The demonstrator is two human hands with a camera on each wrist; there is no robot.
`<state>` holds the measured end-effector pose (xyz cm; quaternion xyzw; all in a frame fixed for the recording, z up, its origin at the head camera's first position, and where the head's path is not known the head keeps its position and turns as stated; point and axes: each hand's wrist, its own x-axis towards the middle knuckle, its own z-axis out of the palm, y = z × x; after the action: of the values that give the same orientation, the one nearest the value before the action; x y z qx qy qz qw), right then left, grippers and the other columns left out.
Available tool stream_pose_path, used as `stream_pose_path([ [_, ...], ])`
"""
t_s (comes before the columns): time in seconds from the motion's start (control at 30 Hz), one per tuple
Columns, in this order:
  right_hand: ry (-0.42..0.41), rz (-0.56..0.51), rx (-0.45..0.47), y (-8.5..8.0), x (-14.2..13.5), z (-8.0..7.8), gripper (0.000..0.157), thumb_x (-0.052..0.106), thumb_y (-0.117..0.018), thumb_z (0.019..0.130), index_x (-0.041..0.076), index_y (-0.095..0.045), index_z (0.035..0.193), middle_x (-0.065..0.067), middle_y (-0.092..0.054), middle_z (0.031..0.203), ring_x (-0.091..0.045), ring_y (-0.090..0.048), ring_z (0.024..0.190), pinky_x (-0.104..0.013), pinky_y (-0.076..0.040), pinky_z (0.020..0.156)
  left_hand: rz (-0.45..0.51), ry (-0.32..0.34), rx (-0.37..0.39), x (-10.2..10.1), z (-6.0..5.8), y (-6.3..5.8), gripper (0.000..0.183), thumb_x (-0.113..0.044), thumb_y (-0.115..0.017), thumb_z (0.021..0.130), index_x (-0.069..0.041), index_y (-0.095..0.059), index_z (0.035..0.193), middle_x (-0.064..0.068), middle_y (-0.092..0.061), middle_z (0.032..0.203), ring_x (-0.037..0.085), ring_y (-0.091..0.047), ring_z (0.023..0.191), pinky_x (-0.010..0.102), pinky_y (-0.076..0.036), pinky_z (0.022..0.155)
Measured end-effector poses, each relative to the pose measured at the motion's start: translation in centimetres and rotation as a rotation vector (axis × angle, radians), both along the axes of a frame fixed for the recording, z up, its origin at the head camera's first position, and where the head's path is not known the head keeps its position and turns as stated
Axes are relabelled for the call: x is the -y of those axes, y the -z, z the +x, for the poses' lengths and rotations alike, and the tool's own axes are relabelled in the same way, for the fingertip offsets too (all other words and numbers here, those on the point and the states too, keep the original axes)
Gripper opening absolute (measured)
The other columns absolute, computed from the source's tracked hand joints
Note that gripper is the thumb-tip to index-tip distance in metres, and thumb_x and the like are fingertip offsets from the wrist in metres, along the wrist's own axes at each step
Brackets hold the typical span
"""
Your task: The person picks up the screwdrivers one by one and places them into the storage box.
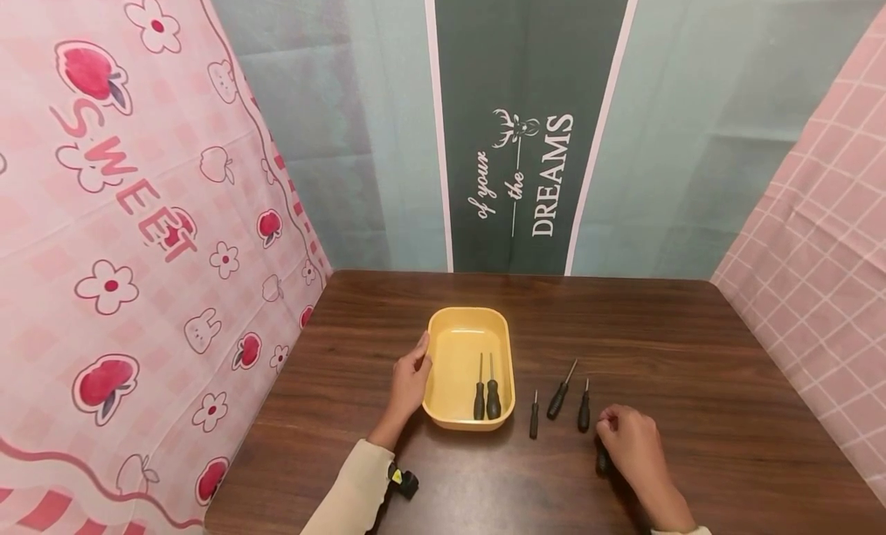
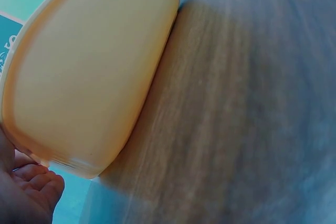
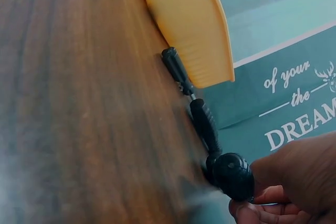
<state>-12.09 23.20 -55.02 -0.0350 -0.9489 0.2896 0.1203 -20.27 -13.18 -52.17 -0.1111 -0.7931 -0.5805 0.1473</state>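
Note:
My left hand grips the left rim of a yellow rectangular tray, thumb at the edge. From the left wrist, the curled fingers show beside the tray's outer wall. Two black-handled screwdrivers lie inside the tray, one slim, one thicker. At the right, my right hand pinches a black-handled screwdriver; its rounded handle end faces the right wrist camera, and its shaft is hidden. Three more lie between tray and hand: a small screwdriver, a ribbed one and another.
The brown wood-grain table carries everything. Behind it hangs a green printed cloth, with a pink fruit-patterned cloth at the left and a pink checked one at the right. A black strap device is on the left wrist.

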Motion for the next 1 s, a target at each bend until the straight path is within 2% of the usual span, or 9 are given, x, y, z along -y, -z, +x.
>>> stream_pose_path([
  [0.33,-0.073,0.02,-0.207,-0.9,1.2,-2.2,0.013,-0.005,-0.068,0.075,0.007,-0.068,0.071,0.004,-0.057,0.062,-0.013,-0.05,0.057,-0.031,-0.042,0.052,-0.01,-0.005,0.001,0.2,0.1,-0.1,0.038,0.006,-0.052,0.1,0.018,-0.049,0.137,0.029,-0.048,0.145,0.039,-0.045,0.137,0.042,-0.034,0.113],
  [0.43,-0.099,0.023,-0.237,-1.4,1.5,-2.9,0.014,-0.006,-0.068,0.075,0.007,-0.068,0.071,0.004,-0.057,0.061,-0.012,-0.05,0.057,-0.031,-0.042,0.052,-0.023,-0.002,0.013,0.2,-0.7,0.8,0.039,0.007,-0.051,0.101,0.017,-0.047,0.138,0.027,-0.046,0.146,0.039,-0.044,0.138,0.042,-0.034,0.113],
  [0.57,-0.117,0.022,-0.217,-2.3,1.8,-3.5,0.011,-0.005,-0.067,0.078,0.004,-0.07,0.074,0.001,-0.06,0.065,-0.015,-0.053,0.06,-0.032,-0.045,0.054,-0.011,-0.004,0.018,0.3,-2.1,3.1,0.041,0.007,-0.052,0.1,0.012,-0.048,0.141,0.022,-0.046,0.148,0.033,-0.043,0.14,0.043,-0.033,0.114],
  [0.63,-0.113,0.016,-0.191,-2.7,2.0,-3.7,0.009,-0.004,-0.066,0.08,0.003,-0.071,0.077,-0.001,-0.062,0.066,-0.016,-0.055,0.062,-0.034,-0.046,0.056,0.006,-0.008,0.013,0.4,-2.5,3.9,0.041,0.006,-0.053,0.1,0.008,-0.05,0.141,0.02,-0.048,0.148,0.03,-0.044,0.14,0.044,-0.033,0.115],
  [0.7,-0.111,0.01,-0.175,-3.0,2.2,-3.8,0.007,-0.003,-0.067,0.081,0.001,-0.072,0.079,-0.002,-0.064,0.068,-0.018,-0.056,0.063,-0.035,-0.047,0.057,0.013,-0.01,0.015,0.5,-2.6,4.0,0.041,0.005,-0.055,0.1,0.006,-0.052,0.141,0.018,-0.049,0.148,0.028,-0.045,0.14,0.043,-0.034,0.115],
  [0.87,-0.124,0.01,-0.199,-3.3,2.4,-4.2,0.006,-0.004,-0.068,0.081,0.0,-0.072,0.079,-0.003,-0.064,0.068,-0.018,-0.057,0.063,-0.036,-0.048,0.058,-0.009,-0.016,0.021,0.5,-2.5,3.8,0.041,0.005,-0.054,0.1,0.006,-0.052,0.141,0.016,-0.05,0.148,0.024,-0.045,0.139,0.04,-0.034,0.116],
  [1.0,-0.135,0.0,-0.179,-3.4,2.5,-4.4,0.006,-0.003,-0.068,0.082,0.0,-0.072,0.08,-0.004,-0.065,0.069,-0.016,-0.056,0.063,-0.033,-0.047,0.056,-0.022,-0.022,0.018,0.5,-2.4,3.7,0.041,0.006,-0.054,0.099,0.008,-0.052,0.14,0.018,-0.05,0.147,0.024,-0.046,0.139,0.04,-0.034,0.115],
])
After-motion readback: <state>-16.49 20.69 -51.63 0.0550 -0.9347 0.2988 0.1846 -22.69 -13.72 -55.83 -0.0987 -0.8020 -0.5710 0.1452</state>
